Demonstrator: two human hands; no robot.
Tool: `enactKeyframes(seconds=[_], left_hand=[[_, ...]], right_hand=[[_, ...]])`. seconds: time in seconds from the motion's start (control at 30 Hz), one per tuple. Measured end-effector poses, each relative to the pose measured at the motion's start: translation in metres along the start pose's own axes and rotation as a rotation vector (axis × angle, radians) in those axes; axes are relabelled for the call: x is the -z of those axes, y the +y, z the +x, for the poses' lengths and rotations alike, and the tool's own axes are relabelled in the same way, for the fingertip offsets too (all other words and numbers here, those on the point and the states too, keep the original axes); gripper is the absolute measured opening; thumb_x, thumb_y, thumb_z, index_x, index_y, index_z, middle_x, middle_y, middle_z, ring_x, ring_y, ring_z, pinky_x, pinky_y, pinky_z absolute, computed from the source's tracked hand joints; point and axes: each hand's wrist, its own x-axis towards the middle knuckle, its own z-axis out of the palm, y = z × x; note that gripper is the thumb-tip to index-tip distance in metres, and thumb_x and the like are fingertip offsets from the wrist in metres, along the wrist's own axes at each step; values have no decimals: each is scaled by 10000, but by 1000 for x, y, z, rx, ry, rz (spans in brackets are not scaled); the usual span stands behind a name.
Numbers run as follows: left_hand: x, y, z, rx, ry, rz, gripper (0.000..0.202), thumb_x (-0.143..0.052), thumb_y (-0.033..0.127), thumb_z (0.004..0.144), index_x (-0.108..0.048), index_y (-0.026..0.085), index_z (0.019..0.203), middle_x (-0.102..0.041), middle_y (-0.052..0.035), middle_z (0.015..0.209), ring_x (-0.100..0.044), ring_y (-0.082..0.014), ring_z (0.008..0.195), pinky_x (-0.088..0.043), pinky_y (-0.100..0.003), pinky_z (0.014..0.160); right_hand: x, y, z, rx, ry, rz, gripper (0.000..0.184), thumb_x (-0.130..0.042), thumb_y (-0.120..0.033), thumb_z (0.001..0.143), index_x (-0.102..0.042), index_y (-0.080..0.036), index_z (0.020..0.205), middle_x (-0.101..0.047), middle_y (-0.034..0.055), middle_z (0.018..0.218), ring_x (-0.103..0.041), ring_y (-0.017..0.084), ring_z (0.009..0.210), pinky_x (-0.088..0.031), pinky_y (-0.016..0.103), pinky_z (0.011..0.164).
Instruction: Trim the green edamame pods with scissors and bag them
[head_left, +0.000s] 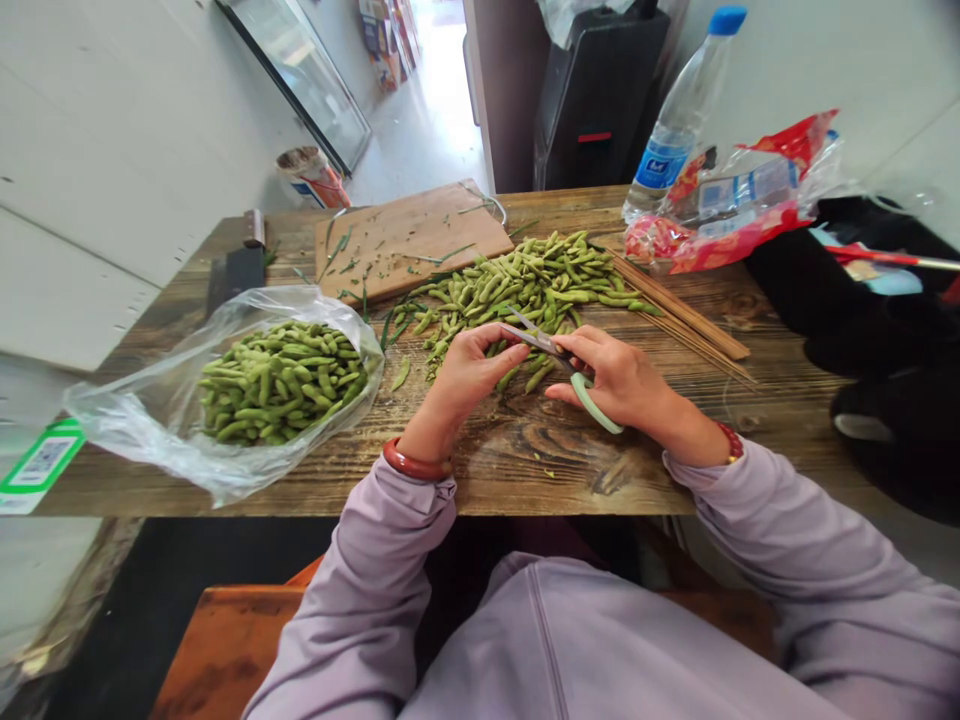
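Note:
My right hand [626,385] grips a pair of scissors [564,365] with pale green handles, blades pointing left. My left hand [466,375] is pinched on a green soybean pod [498,347] held at the blades. Both hands hover over the near edge of a loose pile of green pods [525,280] on the wooden table [525,460]. A clear plastic bag [150,410] at the left holds many more pods [281,380].
A wooden cutting board [409,240] with green scraps lies behind the pile, a cleaver [238,265] to its left. Wooden skewers [679,310], a water bottle [679,120] and a red-and-clear plastic bag [739,210] sit at the right. Dark items lie far right.

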Motion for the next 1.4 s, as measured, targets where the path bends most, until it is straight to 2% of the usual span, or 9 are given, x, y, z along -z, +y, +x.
enactKeyframes(seconds=[0.1, 0.27, 0.57, 0.73, 0.83, 0.93, 1.0, 1.13, 1.4], left_hand=[[-1, -4, 1, -38, -15, 52, 114, -756, 260, 790, -775, 154, 828, -739, -56, 862, -636, -162, 833, -490, -275, 842], [1, -4, 1, -86, 12, 124, 79, -767, 246, 769, -777, 171, 794, -739, -58, 862, -642, -173, 842, -491, -298, 869], [1, 0, 2, -16, -13, 215, 85, -742, 232, 746, -759, 150, 759, -751, -34, 806, -640, -157, 776, -483, -264, 788], [1, -1, 3, 17, -9, 277, 84, -722, 217, 732, -719, 140, 698, -679, 3, 697, -566, -123, 689, -439, -236, 703], [2, -4, 3, 43, 35, 150, 105, -737, 226, 720, -672, 147, 700, -624, 18, 684, -514, -93, 640, -405, -206, 624], [4, -4, 2, 152, 45, -127, 160, -738, 261, 733, -612, 173, 779, -530, 53, 612, -397, -57, 495, -282, -186, 463], [5, -2, 1, 218, 26, -278, 195, -734, 271, 743, -580, 184, 825, -534, 56, 605, -368, -47, 448, -216, -183, 417], [6, 2, 1, 236, 17, -417, 246, -762, 260, 727, -569, 173, 852, -637, 15, 680, -417, -35, 444, -214, -168, 402], [4, 0, 2, 208, 3, -557, 289, -779, 271, 738, -539, 172, 863, -673, 9, 706, -428, -31, 434, -246, -153, 406]], right_hand=[[0, 1, 0, 36, -3, 3, 481, -723, -450, 865, -630, -180, 1252, -633, 60, 940, -584, 189, 716, -472, 319, 651], [2, 1, -1, 37, -17, -33, 413, -672, -465, 904, -645, -186, 1209, -631, 53, 908, -564, 185, 696, -434, 308, 632], [3, -2, -2, 19, -59, -142, 329, -702, -389, 887, -660, -220, 1166, -691, 70, 992, -642, 213, 768, -467, 313, 668], [2, -2, -2, 27, -78, -148, 345, -705, -360, 892, -662, -184, 1186, -713, 119, 1089, -684, 268, 923, -508, 344, 745], [2, -1, -1, 11, -54, -129, 347, -707, -376, 891, -663, -200, 1186, -710, 100, 1045, -680, 259, 888, -510, 341, 729], [2, 0, 0, -41, 11, -108, 388, -717, -398, 879, -656, -208, 1212, -694, 86, 1018, -658, 237, 807, -504, 337, 692], [2, 0, 1, -58, 40, -86, 431, -733, -404, 865, -648, -201, 1236, -682, 85, 1022, -643, 227, 783, -505, 338, 686], [1, -1, 1, -42, 42, -52, 490, -755, -405, 847, -634, -179, 1265, -664, 79, 995, -629, 219, 763, -508, 340, 678], [-3, -1, -1, 11, 29, -69, 511, -763, -399, 840, -624, -176, 1279, -665, 86, 1010, -649, 229, 794, -517, 343, 688]])
